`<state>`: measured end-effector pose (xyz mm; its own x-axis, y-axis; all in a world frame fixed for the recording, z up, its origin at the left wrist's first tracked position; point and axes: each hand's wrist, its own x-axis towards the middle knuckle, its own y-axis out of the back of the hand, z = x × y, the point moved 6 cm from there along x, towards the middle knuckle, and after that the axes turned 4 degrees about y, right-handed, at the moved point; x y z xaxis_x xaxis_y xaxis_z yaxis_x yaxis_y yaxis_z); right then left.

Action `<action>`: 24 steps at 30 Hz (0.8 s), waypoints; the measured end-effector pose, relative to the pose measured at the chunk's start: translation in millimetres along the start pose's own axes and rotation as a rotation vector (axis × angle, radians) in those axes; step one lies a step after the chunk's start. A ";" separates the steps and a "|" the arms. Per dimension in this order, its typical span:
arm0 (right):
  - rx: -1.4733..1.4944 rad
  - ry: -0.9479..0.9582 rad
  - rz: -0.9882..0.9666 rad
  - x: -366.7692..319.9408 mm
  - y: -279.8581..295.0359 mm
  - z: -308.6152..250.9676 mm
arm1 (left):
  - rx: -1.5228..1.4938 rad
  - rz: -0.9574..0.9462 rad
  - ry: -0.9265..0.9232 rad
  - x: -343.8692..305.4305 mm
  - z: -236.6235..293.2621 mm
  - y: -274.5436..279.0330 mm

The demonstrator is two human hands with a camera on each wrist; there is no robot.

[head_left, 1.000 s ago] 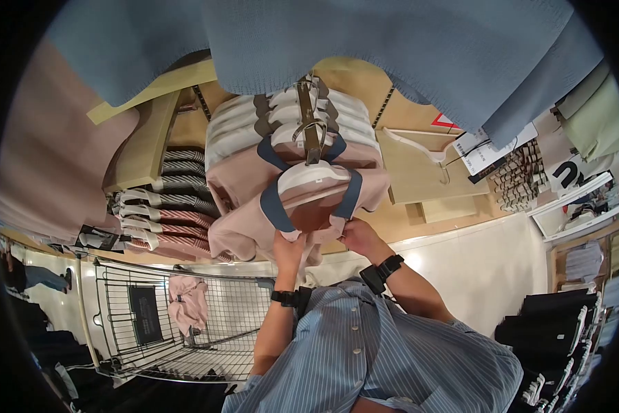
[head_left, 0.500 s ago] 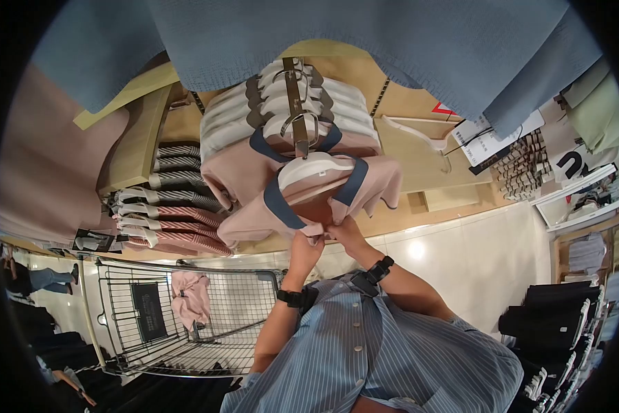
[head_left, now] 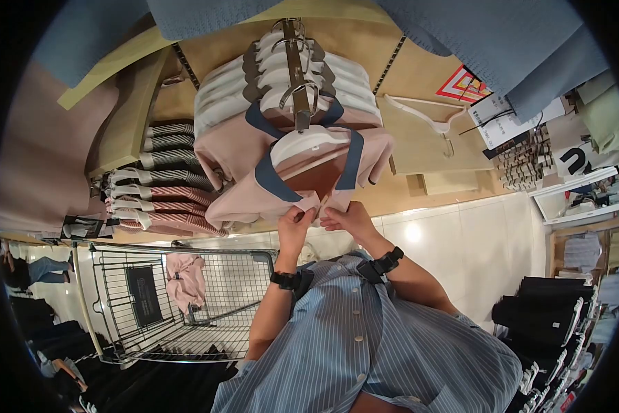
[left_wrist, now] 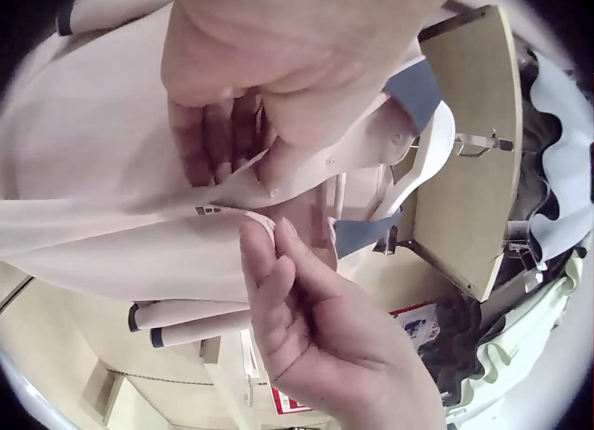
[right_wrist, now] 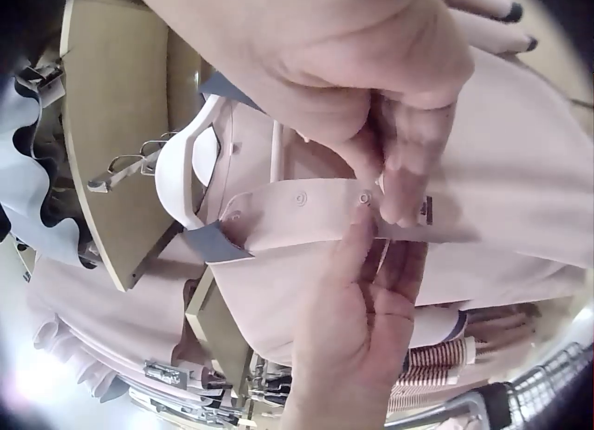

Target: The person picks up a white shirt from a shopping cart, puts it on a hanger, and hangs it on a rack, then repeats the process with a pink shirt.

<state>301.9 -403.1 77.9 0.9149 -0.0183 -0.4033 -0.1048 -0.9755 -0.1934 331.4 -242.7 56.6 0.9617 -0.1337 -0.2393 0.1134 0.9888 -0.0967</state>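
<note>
A pink shirt [head_left: 247,196] with a dark blue collar hangs on a white hanger [head_left: 313,143] at the front of a rail. My left hand [head_left: 293,228] pinches one edge of its front opening, and my right hand [head_left: 353,224] pinches the facing edge close beside it. Seen from the left wrist, my left hand [left_wrist: 269,87] has its fingers curled at the fabric, with my right hand [left_wrist: 325,333] below holding the other edge. Small snap buttons [right_wrist: 364,198] show on the placket in the right wrist view, between my left hand [right_wrist: 357,328] and my right hand [right_wrist: 390,96].
A wire cart [head_left: 220,310] holding a pink garment [head_left: 184,282] stands at lower left. White shirts [head_left: 220,93] hang behind, striped ones [head_left: 175,196] to the left. Blue garments [head_left: 543,62] hang overhead, and dark clothes [head_left: 536,310] hang at lower right.
My hands were together at the shirt's front half a second ago; now they stand slightly apart, with the placket edges parted. The rail and clothes appear higher in the head view.
</note>
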 end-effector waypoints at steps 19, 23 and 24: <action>-0.179 0.075 0.027 5.3 -10.2 -19.9 | 0.460 0.084 -0.416 -14.2 48.2 -15.8; -0.165 0.132 0.046 6.7 -15.4 -28.1 | 0.519 0.093 -0.476 -15.1 59.3 -18.3; -0.157 0.114 0.051 6.5 -14.6 -27.0 | 0.495 0.080 -0.469 -13.6 58.4 -18.0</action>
<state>320.0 -394.9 102.3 0.9490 -0.0850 -0.3036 -0.0985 -0.9947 -0.0296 330.8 -254.8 118.0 0.9655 -0.1269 0.2274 0.0310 0.9231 0.3832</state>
